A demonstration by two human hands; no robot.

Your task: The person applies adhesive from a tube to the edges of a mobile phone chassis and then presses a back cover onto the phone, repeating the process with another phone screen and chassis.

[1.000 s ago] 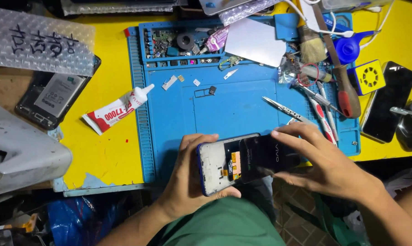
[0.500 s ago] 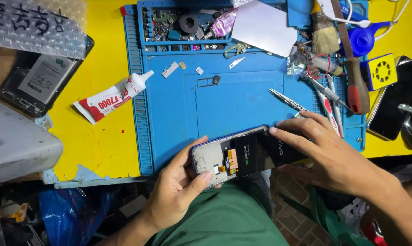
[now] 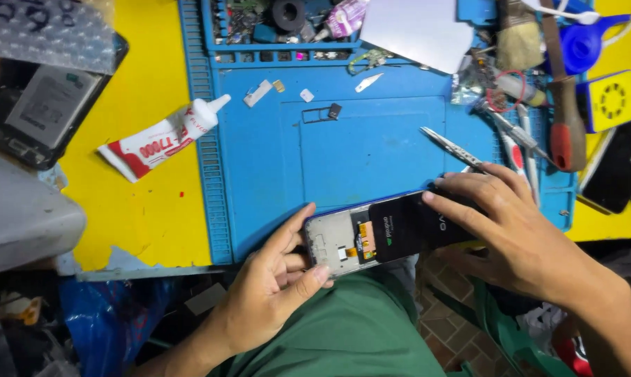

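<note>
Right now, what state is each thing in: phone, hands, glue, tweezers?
Phone: back off, frame and black battery exposed, lying across the mat's near edge.
Left hand: gripping the phone's left end, thumb on the frame.
Right hand: fingers pressing flat on the battery end.
Glue tube: capped, lying on the yellow table, untouched.
Tweezers: closed, lying loose on the blue mat.
Second phone: lying at the table's left, back open.
</note>
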